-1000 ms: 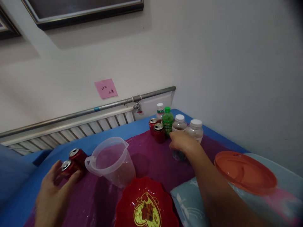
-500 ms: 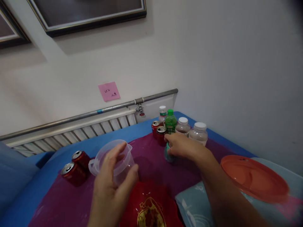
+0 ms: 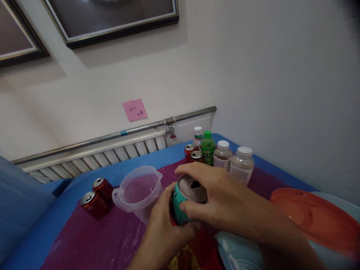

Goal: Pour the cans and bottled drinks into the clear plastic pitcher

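Note:
Both my hands hold a teal drink can (image 3: 182,200) with an opened silver top, lifted above the purple cloth (image 3: 112,240). My right hand (image 3: 216,198) wraps it from the right, fingers over its rim. My left hand (image 3: 165,225) grips it from below and the left. Just left of the can stands a clear plastic jug (image 3: 139,191) with a handle. Part of a red dish (image 3: 191,258) shows under my hands.
Two red cans (image 3: 97,197) stand at the left of the cloth. At the back corner are two more red cans (image 3: 193,153), a green bottle (image 3: 208,148) and white-capped bottles (image 3: 243,163). An orange lid (image 3: 315,217) lies right. A radiator (image 3: 92,159) runs along the wall.
My right hand carried the teal can from near the bottles toward me. My left hand left the red cans, passed the jug and joined it on the can.

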Motion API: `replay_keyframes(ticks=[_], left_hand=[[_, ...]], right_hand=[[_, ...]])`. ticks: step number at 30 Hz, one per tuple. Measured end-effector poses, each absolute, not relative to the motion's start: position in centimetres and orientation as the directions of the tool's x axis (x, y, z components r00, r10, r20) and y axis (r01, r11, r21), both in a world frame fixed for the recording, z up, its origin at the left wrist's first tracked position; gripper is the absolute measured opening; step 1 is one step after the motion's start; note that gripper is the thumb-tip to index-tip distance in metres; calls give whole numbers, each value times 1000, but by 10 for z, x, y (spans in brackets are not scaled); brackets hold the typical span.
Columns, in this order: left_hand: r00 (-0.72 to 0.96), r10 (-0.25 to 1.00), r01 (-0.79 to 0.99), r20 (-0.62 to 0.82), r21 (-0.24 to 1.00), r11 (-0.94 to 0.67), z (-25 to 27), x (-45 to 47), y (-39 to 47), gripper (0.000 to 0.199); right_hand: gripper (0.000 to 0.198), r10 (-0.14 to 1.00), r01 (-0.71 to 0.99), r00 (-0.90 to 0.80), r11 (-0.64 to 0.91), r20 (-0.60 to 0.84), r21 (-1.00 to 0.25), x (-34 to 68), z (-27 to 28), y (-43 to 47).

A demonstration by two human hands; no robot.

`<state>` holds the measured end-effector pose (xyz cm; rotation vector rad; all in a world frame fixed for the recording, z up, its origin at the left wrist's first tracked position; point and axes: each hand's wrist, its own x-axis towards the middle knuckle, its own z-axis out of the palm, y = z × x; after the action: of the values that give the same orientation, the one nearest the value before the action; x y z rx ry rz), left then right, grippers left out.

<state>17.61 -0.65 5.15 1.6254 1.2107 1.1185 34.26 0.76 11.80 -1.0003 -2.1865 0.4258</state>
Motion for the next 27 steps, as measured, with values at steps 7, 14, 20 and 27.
replay_keyframes(ticks=[7,14,20,27], left_hand=[[-71,986,259,151,957,-128,84,121,-26,69],[-446,873,412,199,911,2,99,72,-37,82],[-513,797,611,320,788,77,102,61,-28,81],[-551,780,523,296,851,46,93,60,-18,89]], right_hand=[[50,730,525,-316,667,606,-529,346,118,5],[44,697,507,-364,705,618,-496,343,114,10],[38,681,503,-402,723,612,-475,339,112,14],[37,679,500,-456,730,575,-466,334,112,16]])
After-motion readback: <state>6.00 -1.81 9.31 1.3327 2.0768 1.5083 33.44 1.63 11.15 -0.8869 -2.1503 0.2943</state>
